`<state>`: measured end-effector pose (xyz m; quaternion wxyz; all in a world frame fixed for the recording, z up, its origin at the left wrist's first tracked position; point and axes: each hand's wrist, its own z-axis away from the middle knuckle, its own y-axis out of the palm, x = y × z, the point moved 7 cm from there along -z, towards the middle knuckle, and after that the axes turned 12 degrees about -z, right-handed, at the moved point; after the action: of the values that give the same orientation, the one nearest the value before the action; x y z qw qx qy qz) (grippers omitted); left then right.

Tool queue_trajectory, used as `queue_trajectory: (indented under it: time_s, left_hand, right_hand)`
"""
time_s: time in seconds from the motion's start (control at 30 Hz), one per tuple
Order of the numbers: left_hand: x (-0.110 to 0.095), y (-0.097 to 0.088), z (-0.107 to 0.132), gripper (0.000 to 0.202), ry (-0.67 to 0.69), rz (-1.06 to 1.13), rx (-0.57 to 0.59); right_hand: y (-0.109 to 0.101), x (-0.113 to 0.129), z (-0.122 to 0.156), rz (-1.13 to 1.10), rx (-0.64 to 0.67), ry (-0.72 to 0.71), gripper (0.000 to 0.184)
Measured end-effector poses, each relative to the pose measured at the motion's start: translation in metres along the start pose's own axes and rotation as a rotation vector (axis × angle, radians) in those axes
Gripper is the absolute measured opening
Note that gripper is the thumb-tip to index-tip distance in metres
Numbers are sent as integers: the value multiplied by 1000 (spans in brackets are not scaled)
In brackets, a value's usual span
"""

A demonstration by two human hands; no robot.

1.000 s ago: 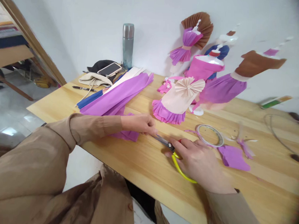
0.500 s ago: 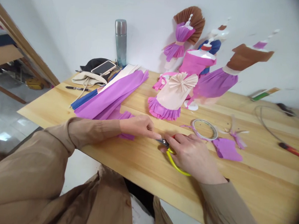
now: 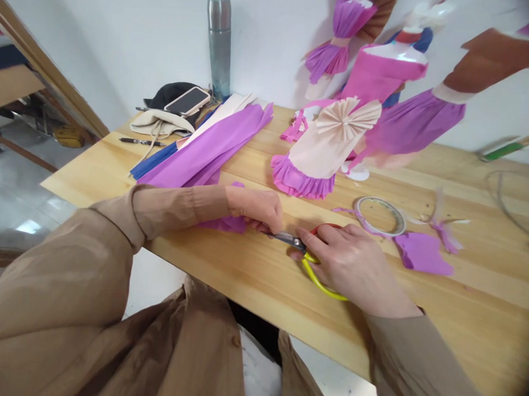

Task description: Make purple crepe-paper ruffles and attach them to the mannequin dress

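My right hand [image 3: 354, 263] is wrapped round a pair of scissors [image 3: 291, 240] with a red and a yellow handle. Their dark blades point left, low over the wooden table. At the blade tips is my left hand [image 3: 259, 209], its fingers curled in, back of the hand upward. What those fingers pinch, if anything, is hidden beneath them. A piece of purple crepe paper [image 3: 224, 224] lies partly under my left wrist. Behind the hands lies a small dress [image 3: 319, 150] of pale pink paper with a purple ruffle and a pleated fan.
Folded purple paper [image 3: 214, 141] lies at left, near a phone [image 3: 187, 101], a pen [image 3: 142, 142] and a steel flask [image 3: 218, 49]. Right of the hands are a tape roll [image 3: 382, 216] and a purple scrap [image 3: 425, 252]. Dressed mannequins [image 3: 386, 74] stand along the wall.
My left fingers have curled in and sit at the blade tips, with more of the blades showing. The right hand still grips the scissors. The camera view has tilted down and shifted left.
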<state>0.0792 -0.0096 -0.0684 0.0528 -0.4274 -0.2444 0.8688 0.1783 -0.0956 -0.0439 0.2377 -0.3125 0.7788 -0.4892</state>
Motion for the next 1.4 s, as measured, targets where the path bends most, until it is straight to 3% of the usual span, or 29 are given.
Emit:
queue_trajectory:
  time_s: [0.17, 0.4, 0.53, 0.7, 0.87, 1.0, 1.13, 1.23, 1.4]
  left_hand:
    - [7, 1, -5, 18, 15, -11, 53]
    - [18, -4, -3, 9, 1, -92, 23]
    - [15, -9, 1, 12, 0, -205, -40]
    - [4, -11, 4, 16, 139, -268, -72]
    - [6, -12, 9, 26, 80, -225, -24]
    - [6, -36, 20, 21, 8, -253, -204]
    - [12, -54, 36, 18, 25, -35, -230]
    - [11, -60, 47, 13, 123, 154, -252]
    - [4, -51, 53, 8, 176, 315, -266]
  right_hand:
    - [-2, 2, 0, -17, -26, -29, 23]
    - [-1, 0, 2, -8, -19, -16, 22]
    - [-3, 1, 1, -3, -35, -14, 22]
    - [-6, 1, -1, -11, -40, 3, 21]
    - [-6, 2, -1, -15, -32, 2, 22]
    - [-7, -1, 0, -2, -38, 14, 23]
    - [-4, -13, 4, -7, 10, 168, 22]
    - [9, -25, 9, -89, 152, 362, 32]
    - [23, -30, 14, -195, 303, 515, 35]
